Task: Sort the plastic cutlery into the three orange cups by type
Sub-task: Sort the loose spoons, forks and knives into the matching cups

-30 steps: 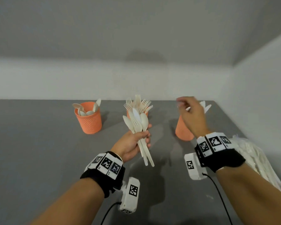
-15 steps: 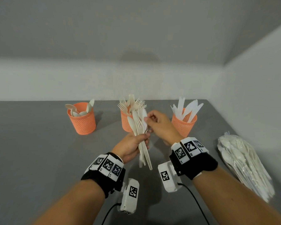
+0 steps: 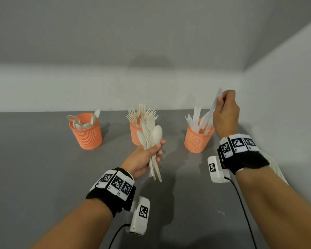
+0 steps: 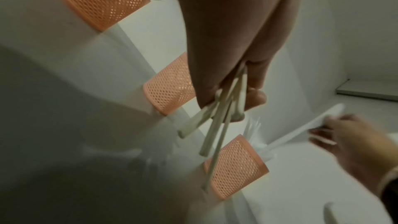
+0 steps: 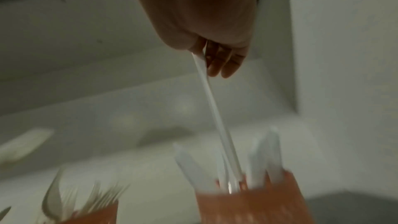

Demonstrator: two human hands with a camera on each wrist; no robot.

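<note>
Three orange mesh cups stand in a row on the grey table: the left cup (image 3: 86, 133) holds spoons, the middle cup (image 3: 135, 132) holds forks, the right cup (image 3: 197, 139) holds knives. My left hand (image 3: 147, 155) grips a bundle of mixed white cutlery (image 3: 152, 141) upright in front of the middle cup; its handles (image 4: 217, 125) stick out below the fist. My right hand (image 3: 224, 112) pinches a white knife (image 3: 214, 108) by its upper end above the right cup, and the knife's lower end (image 5: 226, 142) reaches down into that cup (image 5: 254, 203).
A white wall runs close along the right side of the table (image 3: 34, 168). A clear bag of more white cutlery (image 3: 276, 168) lies by that wall, mostly hidden behind my right forearm. Cables hang from both wrist cameras.
My right hand left the bundle with a knife and rose to the right above the knife cup. The left hand keeps its grip on the bundle.
</note>
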